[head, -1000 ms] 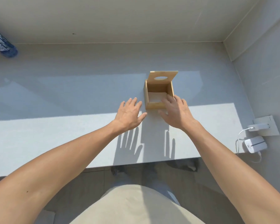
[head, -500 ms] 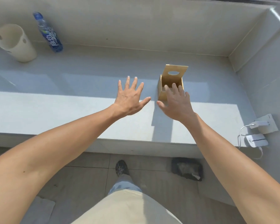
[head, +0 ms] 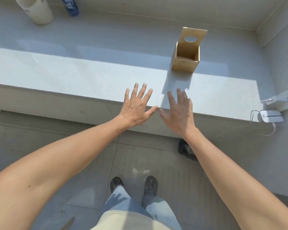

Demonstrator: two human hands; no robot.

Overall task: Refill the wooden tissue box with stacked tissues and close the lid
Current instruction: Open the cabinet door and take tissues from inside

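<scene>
Box [head: 185, 61] open on bench [head: 76, 70], lid [head: 193, 37] up; no tissues visible.
Our left hand [head: 136, 107] and right hand [head: 179, 110] hover spread, empty; risk: closing it unfilled.

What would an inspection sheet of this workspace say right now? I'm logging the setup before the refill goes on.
Surface: pale grey ledge, front strip in sunlight, back in shade.
Job's things: wooden tissue box stands on the ledge, its lid with a round hole up and open; no tissue stack seen.
Clutter: cream cylinder container and blue-labelled water bottle at the far left.
Hands: left hand and right hand open, fingers spread, empty, at the ledge's near edge, apart from the box.
Cables: white cable runs from a wall socket to a small white device.
Surroundings: tiled floor, grey walls, a dark object on the floor by the ledge.
</scene>
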